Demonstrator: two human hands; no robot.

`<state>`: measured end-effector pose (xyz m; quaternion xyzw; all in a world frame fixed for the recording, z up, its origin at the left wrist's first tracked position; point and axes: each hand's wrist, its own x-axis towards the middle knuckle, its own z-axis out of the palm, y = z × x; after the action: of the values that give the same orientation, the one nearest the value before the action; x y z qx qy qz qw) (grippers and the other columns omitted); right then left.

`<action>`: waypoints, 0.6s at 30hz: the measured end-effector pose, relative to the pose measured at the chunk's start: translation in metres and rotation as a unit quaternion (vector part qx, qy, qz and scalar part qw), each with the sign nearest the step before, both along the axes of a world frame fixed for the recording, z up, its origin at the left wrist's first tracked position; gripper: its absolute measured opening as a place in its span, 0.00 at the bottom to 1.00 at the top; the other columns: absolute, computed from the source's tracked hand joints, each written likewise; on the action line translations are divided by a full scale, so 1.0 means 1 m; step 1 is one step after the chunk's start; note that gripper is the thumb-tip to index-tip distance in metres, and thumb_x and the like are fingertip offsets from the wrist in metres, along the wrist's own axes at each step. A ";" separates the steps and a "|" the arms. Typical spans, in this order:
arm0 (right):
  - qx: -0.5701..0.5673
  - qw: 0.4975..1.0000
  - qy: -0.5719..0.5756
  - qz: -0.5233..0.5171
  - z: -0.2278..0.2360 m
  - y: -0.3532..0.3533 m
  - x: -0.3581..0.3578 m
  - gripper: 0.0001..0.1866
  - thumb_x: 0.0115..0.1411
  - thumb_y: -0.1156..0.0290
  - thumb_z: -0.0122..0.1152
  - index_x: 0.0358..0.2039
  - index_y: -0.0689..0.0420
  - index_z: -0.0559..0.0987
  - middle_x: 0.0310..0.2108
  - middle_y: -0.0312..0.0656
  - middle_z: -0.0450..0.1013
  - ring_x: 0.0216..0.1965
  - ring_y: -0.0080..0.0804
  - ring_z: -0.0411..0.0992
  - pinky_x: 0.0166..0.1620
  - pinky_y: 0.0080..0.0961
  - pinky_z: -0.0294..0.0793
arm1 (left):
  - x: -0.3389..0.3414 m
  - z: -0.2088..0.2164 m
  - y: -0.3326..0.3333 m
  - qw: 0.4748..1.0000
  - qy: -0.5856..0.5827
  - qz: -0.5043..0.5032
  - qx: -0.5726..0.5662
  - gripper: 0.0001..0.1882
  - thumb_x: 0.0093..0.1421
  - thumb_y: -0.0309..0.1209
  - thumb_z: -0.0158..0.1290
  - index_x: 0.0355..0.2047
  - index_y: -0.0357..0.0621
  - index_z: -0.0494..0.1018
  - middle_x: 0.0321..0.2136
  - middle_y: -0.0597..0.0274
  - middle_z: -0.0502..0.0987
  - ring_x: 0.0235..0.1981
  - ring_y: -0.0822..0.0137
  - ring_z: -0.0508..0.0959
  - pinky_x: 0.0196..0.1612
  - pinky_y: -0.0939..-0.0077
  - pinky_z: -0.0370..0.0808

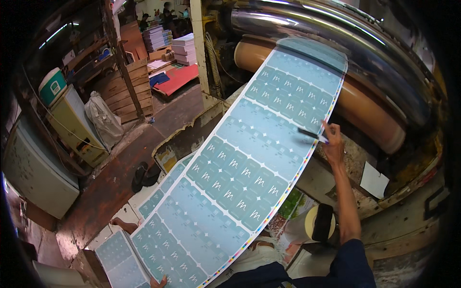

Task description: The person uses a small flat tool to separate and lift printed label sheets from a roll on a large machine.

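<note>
A long printed sheet (267, 137) in teal and pale blue slopes from the rollers at the upper right down toward me. Its panels repeat in rows, and a strip of colour patches runs along the right edge. My right hand (333, 144) is at that edge, closed round a slim tool (308, 133) with a flat black front part and white and purple near my fingers; it looks like a cutter knife. The black part lies over the sheet. At the bottom, my left hand (159, 282) is partly out of view, its fingers gripping the lower part of the sheet.
A shiny metal roller (307, 29) and a brown roller (370, 115) span the upper right. More printed sheets (120, 259) lie at lower left. A cream roll with a black band (322, 223) stands below my right forearm. Dark sandals (145, 175) sit left of the sheet.
</note>
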<state>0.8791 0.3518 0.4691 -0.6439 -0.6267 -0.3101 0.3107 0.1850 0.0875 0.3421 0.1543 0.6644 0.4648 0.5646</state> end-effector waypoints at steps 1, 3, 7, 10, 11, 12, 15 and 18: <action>-0.049 0.999 -0.015 0.006 0.000 0.003 0.011 0.39 0.42 0.86 0.62 0.56 0.42 0.72 0.48 0.41 0.67 0.32 0.42 0.76 0.34 0.38 0.77 | 0.003 0.000 0.001 1.000 0.013 -0.008 -0.005 0.38 0.59 0.20 0.53 0.65 0.29 0.45 0.64 0.48 0.57 0.62 0.55 0.62 0.65 0.63 0.59; -0.098 0.993 -0.031 0.059 0.000 0.010 0.030 0.38 0.41 0.86 0.61 0.55 0.41 0.73 0.51 0.41 0.70 0.35 0.42 0.78 0.36 0.38 0.79 | 0.015 0.014 0.004 0.999 0.041 -0.017 -0.016 0.38 0.59 0.20 0.53 0.66 0.29 0.45 0.64 0.49 0.56 0.62 0.55 0.61 0.65 0.63 0.59; -0.133 0.974 0.047 0.176 0.009 0.026 0.041 0.25 0.45 0.85 0.61 0.45 0.50 0.80 0.45 0.45 0.77 0.38 0.42 0.79 0.40 0.34 0.80 | 0.019 -0.007 -0.012 0.998 0.029 0.049 0.010 0.39 0.59 0.25 0.55 0.65 0.29 0.47 0.64 0.49 0.56 0.63 0.56 0.60 0.66 0.64 0.57; -0.111 0.958 0.141 0.224 0.012 0.033 0.035 0.15 0.51 0.84 0.61 0.40 0.57 0.83 0.38 0.46 0.80 0.40 0.37 0.80 0.42 0.28 0.78 | 0.027 -0.012 -0.016 0.989 0.129 0.070 -0.018 0.41 0.59 0.30 0.56 0.66 0.30 0.47 0.65 0.49 0.56 0.64 0.57 0.58 0.66 0.65 0.56; -0.127 0.954 0.166 0.214 0.012 0.030 0.031 0.15 0.51 0.84 0.62 0.39 0.58 0.83 0.38 0.46 0.80 0.39 0.36 0.80 0.42 0.27 0.78 | 0.021 -0.012 -0.017 0.989 0.133 0.058 -0.004 0.41 0.59 0.31 0.56 0.66 0.30 0.46 0.65 0.49 0.55 0.64 0.57 0.58 0.66 0.65 0.56; -0.143 0.949 0.192 0.205 0.012 0.028 0.030 0.14 0.51 0.84 0.62 0.39 0.59 0.83 0.38 0.46 0.80 0.39 0.35 0.80 0.42 0.26 0.78 | 0.014 -0.013 -0.017 0.989 0.137 0.048 0.009 0.42 0.59 0.32 0.57 0.66 0.30 0.46 0.65 0.49 0.54 0.64 0.57 0.57 0.66 0.65 0.55; -0.113 0.941 0.205 0.246 0.019 0.032 0.028 0.14 0.50 0.84 0.62 0.39 0.60 0.83 0.38 0.46 0.80 0.37 0.32 0.80 0.39 0.23 0.76 | -0.045 -0.081 -0.037 0.965 0.253 0.056 0.030 0.43 0.59 0.35 0.57 0.66 0.30 0.46 0.66 0.48 0.54 0.65 0.57 0.57 0.66 0.66 0.54; -0.067 0.944 0.187 0.263 0.053 0.023 0.021 0.15 0.50 0.86 0.61 0.39 0.60 0.83 0.37 0.46 0.80 0.35 0.31 0.80 0.38 0.22 0.76 | -0.067 -0.112 -0.035 0.978 0.157 0.098 0.100 0.39 0.60 0.32 0.56 0.65 0.31 0.49 0.63 0.48 0.56 0.61 0.58 0.60 0.63 0.67 0.57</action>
<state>0.8996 0.3748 0.5221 -0.5218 -0.7240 -0.0488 0.4486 0.1177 0.0530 0.2300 0.2150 0.7068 0.5522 0.3865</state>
